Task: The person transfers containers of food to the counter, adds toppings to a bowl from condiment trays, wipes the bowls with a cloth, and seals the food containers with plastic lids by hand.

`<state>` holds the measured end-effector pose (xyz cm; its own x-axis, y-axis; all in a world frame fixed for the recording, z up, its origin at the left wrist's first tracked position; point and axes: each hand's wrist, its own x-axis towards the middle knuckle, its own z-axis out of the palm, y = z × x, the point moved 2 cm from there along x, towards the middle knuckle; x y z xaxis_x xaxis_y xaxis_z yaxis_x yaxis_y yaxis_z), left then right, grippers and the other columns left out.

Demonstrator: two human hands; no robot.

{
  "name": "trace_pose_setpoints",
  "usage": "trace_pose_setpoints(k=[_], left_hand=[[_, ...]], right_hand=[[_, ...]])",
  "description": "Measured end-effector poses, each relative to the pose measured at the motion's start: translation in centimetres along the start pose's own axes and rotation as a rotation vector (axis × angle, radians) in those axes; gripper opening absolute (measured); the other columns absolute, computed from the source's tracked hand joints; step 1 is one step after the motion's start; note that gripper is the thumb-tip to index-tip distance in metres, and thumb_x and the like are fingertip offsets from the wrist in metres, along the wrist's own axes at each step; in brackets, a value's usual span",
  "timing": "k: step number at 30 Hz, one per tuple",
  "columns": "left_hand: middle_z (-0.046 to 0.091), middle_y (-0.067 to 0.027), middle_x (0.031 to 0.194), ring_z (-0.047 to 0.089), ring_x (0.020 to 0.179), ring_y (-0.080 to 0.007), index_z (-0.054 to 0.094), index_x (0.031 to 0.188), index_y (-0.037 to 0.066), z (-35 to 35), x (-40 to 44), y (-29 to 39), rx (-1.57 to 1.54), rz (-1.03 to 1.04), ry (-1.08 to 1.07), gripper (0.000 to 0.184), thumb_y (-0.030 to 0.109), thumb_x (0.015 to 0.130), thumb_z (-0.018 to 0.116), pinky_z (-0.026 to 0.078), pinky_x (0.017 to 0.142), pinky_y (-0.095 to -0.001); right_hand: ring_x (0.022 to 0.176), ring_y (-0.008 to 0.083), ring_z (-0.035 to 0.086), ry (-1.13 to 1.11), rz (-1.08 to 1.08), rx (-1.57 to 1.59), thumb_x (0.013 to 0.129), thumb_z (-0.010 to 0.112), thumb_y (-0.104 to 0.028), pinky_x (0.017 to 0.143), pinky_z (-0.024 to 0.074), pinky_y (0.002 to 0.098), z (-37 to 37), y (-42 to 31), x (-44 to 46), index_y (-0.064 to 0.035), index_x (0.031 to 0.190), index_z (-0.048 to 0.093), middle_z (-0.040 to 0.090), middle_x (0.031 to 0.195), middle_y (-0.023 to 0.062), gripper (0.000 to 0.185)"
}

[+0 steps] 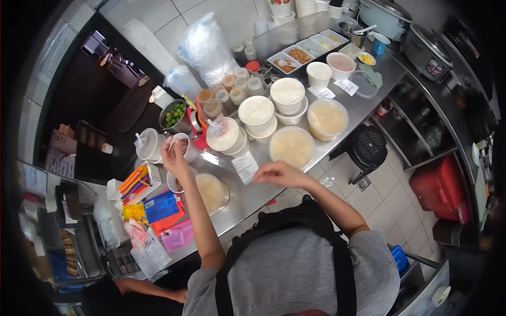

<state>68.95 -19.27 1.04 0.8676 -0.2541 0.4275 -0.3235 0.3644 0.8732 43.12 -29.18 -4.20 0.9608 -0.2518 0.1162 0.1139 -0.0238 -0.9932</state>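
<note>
My left hand (175, 156) is at a small round tub (182, 143) on the steel counter, its fingers bent at the rim; whether they grip it is hard to see. Below that hand stand another small tub (173, 181) and a wide clear-lidded container of pale liquid (209, 194). My right hand (275, 174) hovers over the counter's front edge with loosely curled fingers, nearest to a white paper slip (245, 167) and a large round container (291, 147). Stacked white-lidded tubs (256, 114) stand beyond, one with a knotted plastic bag (222, 131) on top.
Green limes fill a metal pot (174, 115). Sauce bottles (237, 95), a topping tray (299, 55) and plastic bags (208, 50) line the back. Coloured packets (162, 207) lie left. A black stool (367, 146) stands right; another person's forearm (153, 288) shows lower left.
</note>
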Motion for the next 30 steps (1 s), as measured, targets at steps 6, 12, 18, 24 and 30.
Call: trace_pose_setpoints(k=[6, 12, 18, 24, 30], left_hand=[[0.048, -0.0072, 0.091, 0.048, 0.072, -0.0117, 0.045, 0.092, 0.004, 8.0, -12.3, -3.5, 0.069, 0.17, -0.092, 0.032, -0.001, 0.069, 0.067, 0.041, 0.059, -0.0218], [0.047, -0.0023, 0.075, 0.045, 0.06, -0.0096, 0.048, 0.091, 0.003, 10.6, -15.8, -11.1, 0.485, 0.165, -0.329, 0.025, 0.004, 0.073, 0.065, 0.038, 0.055, -0.0213], [0.047, -0.0044, 0.074, 0.045, 0.06, -0.012, 0.045, 0.095, 0.003, 9.7, -17.2, -14.6, 0.43, -0.195, -0.401, 0.024, 0.002, 0.074, 0.058, 0.039, 0.056, -0.0234], [0.047, -0.0089, 0.078, 0.05, 0.066, -0.0194, 0.043, 0.096, 0.005, 8.9, -17.4, -15.6, 0.712, -0.167, -0.364, 0.031, 0.01, 0.072, 0.062, 0.041, 0.059, -0.0308], [0.052, -0.0109, 0.096, 0.052, 0.084, -0.0207, 0.041, 0.11, 0.0, 8.9, -17.1, -13.6, 0.412, -0.373, -0.434, 0.038, 0.027, 0.084, 0.05, 0.041, 0.074, -0.0323]], right_hand=[[0.072, 0.0086, 0.054, 0.318, 0.281, -0.244, 0.079, 0.059, -0.016, 0.067, 0.0423, 0.0229, -12.4, -3.1, -8.7, -0.0026, 0.083, 0.063, 0.061, 0.075, 0.0017, 0.014], [0.066, 0.01, 0.053, 0.391, 0.281, -0.52, 0.078, 0.055, -0.015, 0.062, 0.0417, 0.0238, -15.9, 6.9, -9.8, -0.0033, 0.078, 0.062, 0.061, 0.072, 0.0015, 0.013], [0.058, 0.0106, 0.049, 0.402, 0.407, -0.146, 0.082, 0.051, -0.017, 0.056, 0.0405, 0.0252, -13.6, 9.3, -8.1, -0.006, 0.079, 0.053, 0.051, 0.067, -0.0019, 0.012], [0.057, 0.0101, 0.049, 0.5, 0.406, -0.248, 0.085, 0.049, -0.021, 0.053, 0.0424, 0.0224, -12.7, 8.6, -8.2, -0.0048, 0.084, 0.051, 0.047, 0.064, -0.0012, 0.016], [0.081, 0.0152, 0.057, 0.688, 0.35, -0.241, 0.089, 0.042, -0.015, 0.066, 0.0469, 0.025, -12.3, 11.8, -9.9, -0.0021, 0.092, 0.055, 0.05, 0.105, 0.0131, 0.019]])
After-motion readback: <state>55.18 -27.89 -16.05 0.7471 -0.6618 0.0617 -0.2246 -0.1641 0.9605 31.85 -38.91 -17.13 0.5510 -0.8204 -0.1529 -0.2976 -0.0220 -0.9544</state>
